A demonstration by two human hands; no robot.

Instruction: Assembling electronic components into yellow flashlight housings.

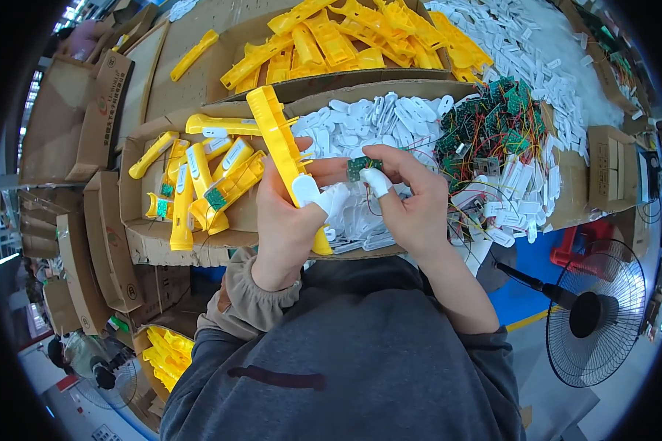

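Note:
My left hand is closed round a long yellow plastic housing, which stands tilted with its wide end up. A white oval piece sits on the housing beside my left thumb. Between thumb and finger, my right hand pinches a small green circuit board just right of the housing. White covers wrap both thumbs. Below my hands lie many white plastic pieces in a cardboard tray. Whether the board touches the housing I cannot tell.
Yellow housings, some fitted with boards, fill the tray's left end. Wired circuit boards heap up at its right. Behind stands a box of yellow housings. A black fan stands at right; another person is at lower left.

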